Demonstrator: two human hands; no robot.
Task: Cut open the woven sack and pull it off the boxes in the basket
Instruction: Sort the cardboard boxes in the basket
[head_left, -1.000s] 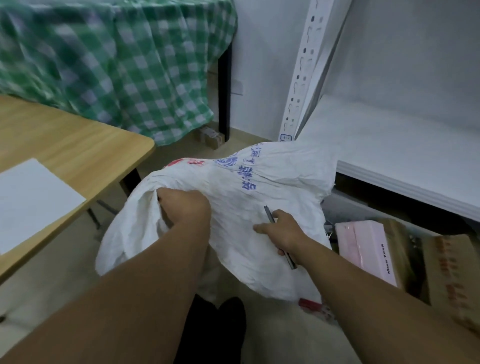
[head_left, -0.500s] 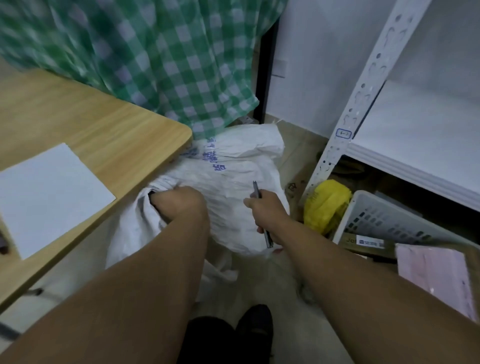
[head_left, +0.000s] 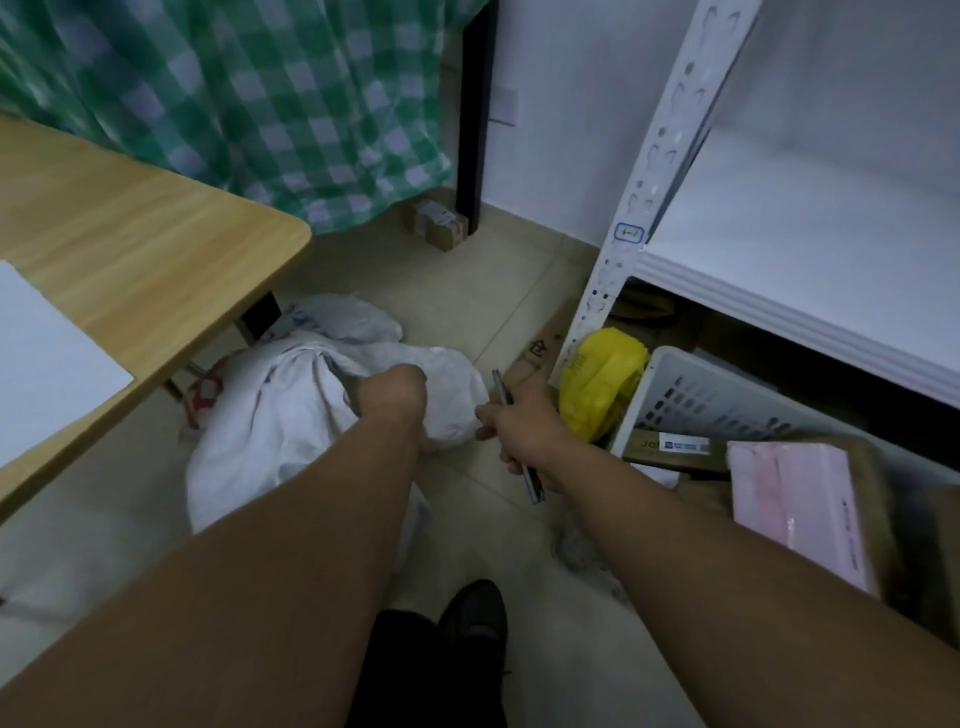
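The left hand (head_left: 395, 397) has its fingers curled tight into a fist around a bunched fold of a crumpled white woven sack (head_left: 270, 436), with the back of the hand facing up. The right hand (head_left: 519, 423) has its fingers wrapped around a slim grey metal cutter (head_left: 534, 488). One end of the cutter pokes up past the thumb and the other sticks out below the wrist. Whether these fingertips also touch the sack's edge cannot be told.

The sack lies heaped on the pale tiled floor (head_left: 467, 291), partly under the corner of a light wooden table (head_left: 135, 244). It is well clear of the white perforated plastic basket (head_left: 675, 384) to the right. In the basket, a pink rectangular box (head_left: 800, 499) and brown cardboard boxes (head_left: 670, 453) sit uncovered.

A yellow plastic bag (head_left: 602, 379) rests just beside the basket, at the foot of a white metal shelf unit (head_left: 779, 301). A white sheet of paper (head_left: 41, 358) lies on the table. A green checked cloth (head_left: 260, 104) hangs behind the table.
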